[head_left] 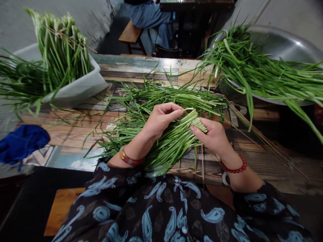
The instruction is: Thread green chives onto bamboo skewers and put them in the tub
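Note:
A bundle of garlic chives lies on the table in front of me, its pale cut ends pointing right and its leaves spreading left. My right hand is closed around the right end of this bundle, thumb on top. At the bundle's upper edge, my left hand pinches the pale end of a chive stalk between thumb and forefinger. Just beyond both hands rests another layer of loose chives. Thin dry straw strands lie to the right, and one straw hangs below the bundle.
A white plastic bin at left holds tied chive bundles standing up. At right, a large metal basin is heaped with loose chives. A blue cloth lies at the left edge. Beyond the table, a person sits near a wooden bench.

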